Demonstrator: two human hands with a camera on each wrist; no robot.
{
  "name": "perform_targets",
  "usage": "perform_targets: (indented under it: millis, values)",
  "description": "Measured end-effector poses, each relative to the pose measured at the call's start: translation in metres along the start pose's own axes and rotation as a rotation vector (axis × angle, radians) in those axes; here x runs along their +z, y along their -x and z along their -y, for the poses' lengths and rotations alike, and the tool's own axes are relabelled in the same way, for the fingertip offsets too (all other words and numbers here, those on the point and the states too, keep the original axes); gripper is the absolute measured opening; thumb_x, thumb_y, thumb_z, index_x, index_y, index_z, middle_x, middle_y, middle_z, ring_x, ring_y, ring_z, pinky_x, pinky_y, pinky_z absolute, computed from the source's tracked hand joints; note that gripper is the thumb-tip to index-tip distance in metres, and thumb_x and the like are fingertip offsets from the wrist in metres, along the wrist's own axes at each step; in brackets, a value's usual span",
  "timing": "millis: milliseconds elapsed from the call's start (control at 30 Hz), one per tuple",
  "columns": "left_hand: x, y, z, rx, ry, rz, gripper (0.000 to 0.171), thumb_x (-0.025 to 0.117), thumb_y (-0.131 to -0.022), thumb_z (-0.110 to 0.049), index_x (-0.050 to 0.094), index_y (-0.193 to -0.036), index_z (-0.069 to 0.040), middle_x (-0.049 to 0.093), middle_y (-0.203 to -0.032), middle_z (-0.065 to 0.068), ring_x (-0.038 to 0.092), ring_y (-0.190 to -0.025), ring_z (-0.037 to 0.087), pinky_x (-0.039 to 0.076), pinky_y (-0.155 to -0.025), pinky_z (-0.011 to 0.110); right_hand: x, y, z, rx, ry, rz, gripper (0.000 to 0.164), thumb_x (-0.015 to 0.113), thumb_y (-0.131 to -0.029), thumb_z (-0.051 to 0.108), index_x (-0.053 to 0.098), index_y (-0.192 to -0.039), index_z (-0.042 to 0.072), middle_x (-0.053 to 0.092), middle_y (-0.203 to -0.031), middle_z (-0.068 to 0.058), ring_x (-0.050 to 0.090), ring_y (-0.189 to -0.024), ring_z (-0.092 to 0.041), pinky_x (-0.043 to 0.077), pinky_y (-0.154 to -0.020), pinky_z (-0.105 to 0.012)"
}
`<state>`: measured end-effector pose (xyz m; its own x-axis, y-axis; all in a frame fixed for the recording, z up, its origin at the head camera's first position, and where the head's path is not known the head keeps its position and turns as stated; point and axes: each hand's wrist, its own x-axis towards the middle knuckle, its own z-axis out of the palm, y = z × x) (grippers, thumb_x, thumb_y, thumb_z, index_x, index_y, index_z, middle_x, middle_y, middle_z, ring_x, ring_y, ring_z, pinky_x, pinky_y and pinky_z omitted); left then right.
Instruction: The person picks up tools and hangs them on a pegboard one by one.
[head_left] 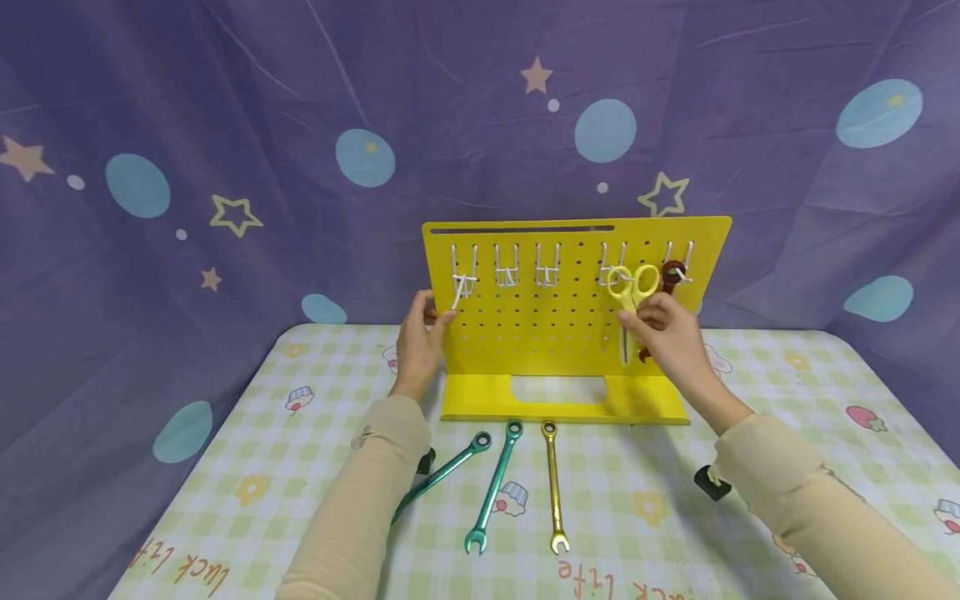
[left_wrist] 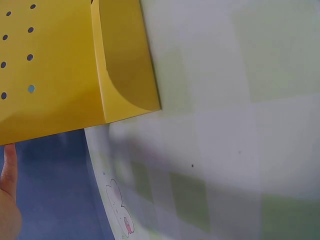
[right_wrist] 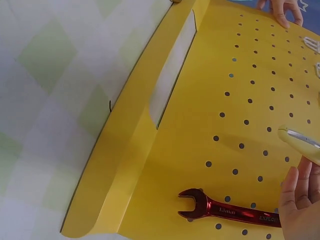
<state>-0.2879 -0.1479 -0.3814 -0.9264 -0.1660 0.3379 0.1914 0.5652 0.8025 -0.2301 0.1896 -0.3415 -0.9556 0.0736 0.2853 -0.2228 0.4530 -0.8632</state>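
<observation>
My left hand grips the left edge of a yellow pegboard, its thumb on the front face. My right hand pinches yellow scissors near the board's right side, blades down and handle rings up. The rings are in front of a white double hook; whether the hook passes through a ring I cannot tell. Just right of the scissors, a red wrench hangs from the rightmost hook, partly behind my right hand. In the right wrist view, the wrench's open end lies against the board below the scissor tip.
Other white hooks line the board's upper left and middle. Before its base lie two green wrenches and a gold wrench on the checked tablecloth. My left forearm partly covers one green wrench. A purple curtain hangs behind.
</observation>
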Motion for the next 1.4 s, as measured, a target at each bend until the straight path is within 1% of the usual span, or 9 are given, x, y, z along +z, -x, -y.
perform_targets:
  millis: [267,500,700,833,967,1133,1300,1400]
  values:
    - [0.0,-0.001,0.0,0.004,0.0,-0.002,0.034,0.064,-0.095,-0.036,0.053,-0.124,-0.021,0.062,-0.104,0.007,0.059,-0.095,0.026,0.046,-0.076,0.042,0.004,-0.006,-0.001,0.015,-0.004,0.014,0.044,0.067,-0.095,0.038,0.055,-0.111,-0.002,0.067,-0.104,-0.015,0.061,-0.087,-0.002,0.054,-0.075,-0.028]
    - [0.0,-0.001,0.0,0.01,0.002,0.01,0.035,0.063,-0.096,-0.037,0.053,-0.125,-0.022,0.061,-0.105,0.008,0.058,-0.095,0.026,0.046,-0.076,0.042,0.007,-0.009,-0.002,0.039,-0.006,0.016,0.045,0.066,-0.096,0.037,0.054,-0.112,-0.003,0.066,-0.106,-0.018,0.061,-0.084,-0.005,0.054,-0.072,-0.025]
    - [0.001,0.0,0.0,0.01,0.004,0.005,0.033,0.063,-0.095,-0.037,0.053,-0.123,-0.022,0.06,-0.104,0.007,0.057,-0.094,0.026,0.046,-0.076,0.042,0.008,-0.01,-0.004,0.069,0.014,0.016,0.049,0.064,-0.096,0.041,0.054,-0.114,-0.003,0.066,-0.111,-0.02,0.062,-0.087,-0.015,0.054,-0.075,-0.033]
    - [0.001,0.001,0.0,0.007,0.003,0.007,0.033,0.062,-0.095,-0.038,0.053,-0.124,-0.022,0.06,-0.104,0.007,0.057,-0.094,0.026,0.046,-0.076,0.041,0.009,-0.011,-0.006,0.077,0.005,0.02,0.049,0.063,-0.097,0.042,0.053,-0.116,-0.002,0.066,-0.113,-0.02,0.062,-0.089,-0.017,0.054,-0.076,-0.036]
    - [0.0,0.001,0.001,0.011,0.001,0.009,0.034,0.062,-0.095,-0.038,0.053,-0.124,-0.022,0.06,-0.104,0.007,0.057,-0.094,0.026,0.046,-0.075,0.042,0.01,-0.01,-0.008,0.069,0.001,0.027,0.049,0.063,-0.097,0.041,0.054,-0.118,-0.002,0.066,-0.114,-0.02,0.062,-0.088,-0.018,0.054,-0.074,-0.036]
    - [0.0,0.0,0.001,0.014,0.003,0.006,0.033,0.063,-0.095,-0.037,0.053,-0.123,-0.022,0.06,-0.103,0.007,0.057,-0.094,0.026,0.046,-0.076,0.041,0.011,-0.009,-0.01,0.043,0.008,0.031,0.048,0.062,-0.098,0.039,0.055,-0.119,-0.003,0.066,-0.114,-0.02,0.063,-0.089,-0.017,0.055,-0.077,-0.037]
    - [0.001,0.0,0.002,0.009,0.004,0.007,0.033,0.062,-0.096,-0.037,0.053,-0.123,-0.022,0.06,-0.103,0.007,0.057,-0.093,0.026,0.046,-0.076,0.041,0.01,-0.007,-0.013,0.015,-0.033,0.042,0.044,0.061,-0.099,0.035,0.058,-0.121,-0.003,0.066,-0.113,-0.021,0.065,-0.092,-0.014,0.055,-0.08,-0.028]
    - [0.0,-0.001,0.002,0.008,0.002,0.006,0.033,0.062,-0.096,-0.037,0.053,-0.124,-0.022,0.06,-0.103,0.007,0.057,-0.093,0.026,0.046,-0.076,0.041,0.008,-0.005,-0.017,-0.003,-0.062,0.048,0.041,0.061,-0.1,0.031,0.059,-0.122,-0.003,0.067,-0.112,-0.02,0.066,-0.092,-0.012,0.054,-0.08,-0.024]
